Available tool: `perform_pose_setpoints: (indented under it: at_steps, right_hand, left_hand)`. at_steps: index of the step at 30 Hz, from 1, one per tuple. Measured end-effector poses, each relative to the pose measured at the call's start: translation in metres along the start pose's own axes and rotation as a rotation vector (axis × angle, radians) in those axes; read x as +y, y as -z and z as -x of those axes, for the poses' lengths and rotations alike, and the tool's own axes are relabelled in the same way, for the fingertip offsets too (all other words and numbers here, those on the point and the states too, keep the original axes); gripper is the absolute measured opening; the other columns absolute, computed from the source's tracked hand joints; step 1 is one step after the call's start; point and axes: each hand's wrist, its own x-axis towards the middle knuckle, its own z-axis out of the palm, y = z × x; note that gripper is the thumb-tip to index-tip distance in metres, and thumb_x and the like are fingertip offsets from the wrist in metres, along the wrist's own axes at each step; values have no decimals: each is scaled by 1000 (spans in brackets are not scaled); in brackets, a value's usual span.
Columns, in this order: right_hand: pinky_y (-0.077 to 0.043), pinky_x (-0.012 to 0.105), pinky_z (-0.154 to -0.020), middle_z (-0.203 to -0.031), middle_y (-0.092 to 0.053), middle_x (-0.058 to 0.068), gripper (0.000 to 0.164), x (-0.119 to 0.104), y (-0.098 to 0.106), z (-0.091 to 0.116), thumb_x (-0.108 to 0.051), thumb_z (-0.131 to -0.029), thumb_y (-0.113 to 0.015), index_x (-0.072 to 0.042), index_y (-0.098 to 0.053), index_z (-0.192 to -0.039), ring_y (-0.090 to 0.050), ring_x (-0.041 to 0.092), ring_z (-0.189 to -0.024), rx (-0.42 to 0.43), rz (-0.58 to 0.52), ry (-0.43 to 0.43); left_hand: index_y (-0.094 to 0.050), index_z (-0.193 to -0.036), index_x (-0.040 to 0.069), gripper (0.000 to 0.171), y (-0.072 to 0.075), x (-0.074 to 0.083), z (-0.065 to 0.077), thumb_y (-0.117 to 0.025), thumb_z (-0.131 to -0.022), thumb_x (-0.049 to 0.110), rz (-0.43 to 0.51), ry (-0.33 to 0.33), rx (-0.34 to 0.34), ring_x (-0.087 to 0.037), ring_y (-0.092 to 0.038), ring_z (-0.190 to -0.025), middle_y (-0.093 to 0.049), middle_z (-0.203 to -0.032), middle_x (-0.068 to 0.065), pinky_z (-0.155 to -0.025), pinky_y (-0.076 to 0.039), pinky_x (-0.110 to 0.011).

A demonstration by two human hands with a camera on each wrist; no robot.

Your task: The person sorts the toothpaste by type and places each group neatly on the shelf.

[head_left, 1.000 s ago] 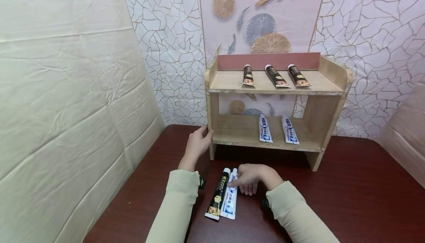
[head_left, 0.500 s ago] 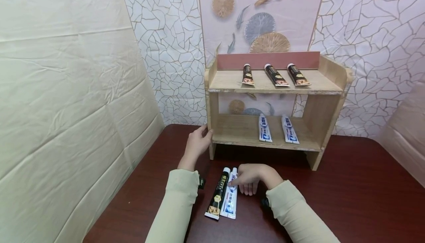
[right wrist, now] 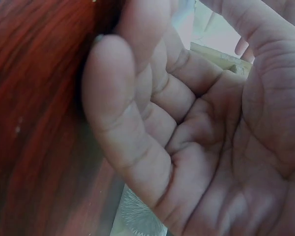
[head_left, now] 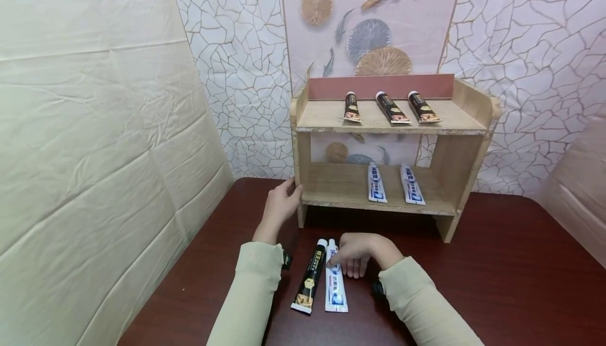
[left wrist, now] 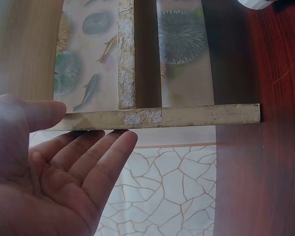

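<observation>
My left hand (head_left: pixel 280 205) holds the left side panel of a small wooden shelf (head_left: pixel 379 210). In the left wrist view the thumb lies on one face of that panel and the fingers (left wrist: pixel 105 162) on the other. On the table in front of the shelf, my right hand (head_left: pixel 362 254) pinches a white-and-blue toothpaste tube (head_left: pixel 336 291) near its cap end. The right wrist view shows the fingers (right wrist: pixel 132 137) curled close to the tabletop. Left of that tube lies a black-and-gold toothpaste tube (head_left: pixel 310 277), its cap near the white one's.
Three black toothpaste tubes (head_left: pixel 390 109) lie on the upper shelf board (head_left: pixel 326 114). Two white-and-blue toothpaste tubes (head_left: pixel 377 184) lie on the lower board (head_left: pixel 331 188). A patterned wall covering (head_left: pixel 246 72) hangs behind, and a pale cloth (head_left: pixel 118 151) closes the left side.
The white-and-blue tube on the table has swung its crimped end to the right, opening a gap from the black tube. My left hand keeps its place on the shelf.
</observation>
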Motion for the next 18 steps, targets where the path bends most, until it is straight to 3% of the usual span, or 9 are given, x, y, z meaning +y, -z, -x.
perform_pose_setpoints:
  at_steps: [6, 18]
  right_hand:
    - [-54, 34, -47, -60, -66, 10, 48, -2, -1, 1, -42, -86, -77, 3, -70, -69, -59, 16, -46, 28, 22, -7]
    - [-53, 31, -46, -59, -65, 9, 42, -2, -3, 1, -38, -85, -79, 0, -70, -69, -58, 15, -45, 43, 1, -41]
  left_hand:
    - [-52, -148, 13, 53, 0, 0, 0, -55, -103, 40, 7, -6, -3, -28, -57, -128, -62, -138, -9, -105, -45, -47]
    - [-54, -147, 13, 52, -1, -1, -1, -56, -102, 40, -3, -4, 9, -28, -57, -128, -63, -137, -9, -105, -45, -46]
